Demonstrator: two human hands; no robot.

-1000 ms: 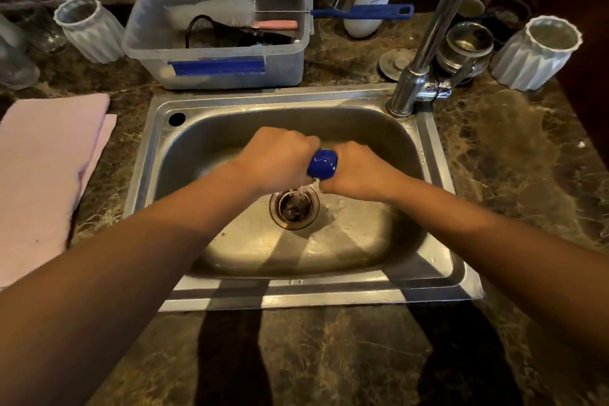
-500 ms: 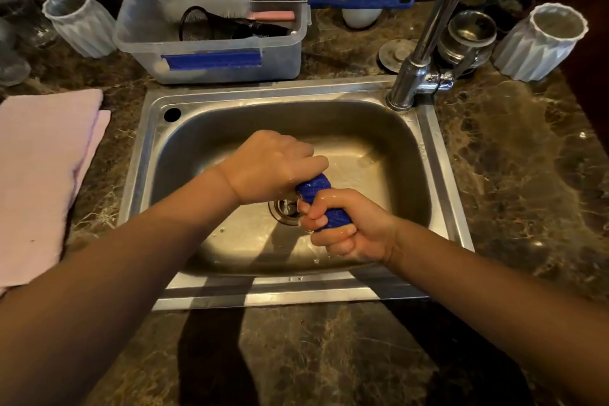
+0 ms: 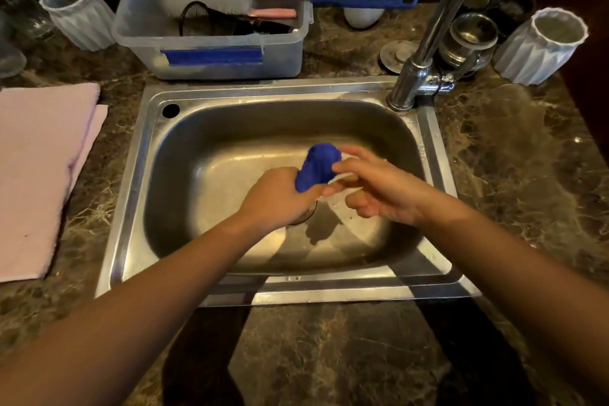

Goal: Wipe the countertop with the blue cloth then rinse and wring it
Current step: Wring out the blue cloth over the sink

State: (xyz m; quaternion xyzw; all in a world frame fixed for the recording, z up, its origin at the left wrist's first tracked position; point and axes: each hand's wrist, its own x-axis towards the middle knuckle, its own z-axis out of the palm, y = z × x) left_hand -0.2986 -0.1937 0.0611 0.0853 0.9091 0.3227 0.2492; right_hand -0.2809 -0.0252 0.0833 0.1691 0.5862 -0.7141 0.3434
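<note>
Now | blue cloth (image 3: 317,168) bunched over sink (image 3: 138,181) mid-basin | left hand (image 3: 280,196) grip clenched on its near end; right hand (image 3: 379,188) released, fingers spread, just beside | likely soft, wet, slippery; take far end.

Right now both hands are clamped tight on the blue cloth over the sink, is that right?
Not quite. In the head view only the left hand is clamped on the blue cloth over the sink. The right hand is open, its fingers spread beside the cloth.
</note>
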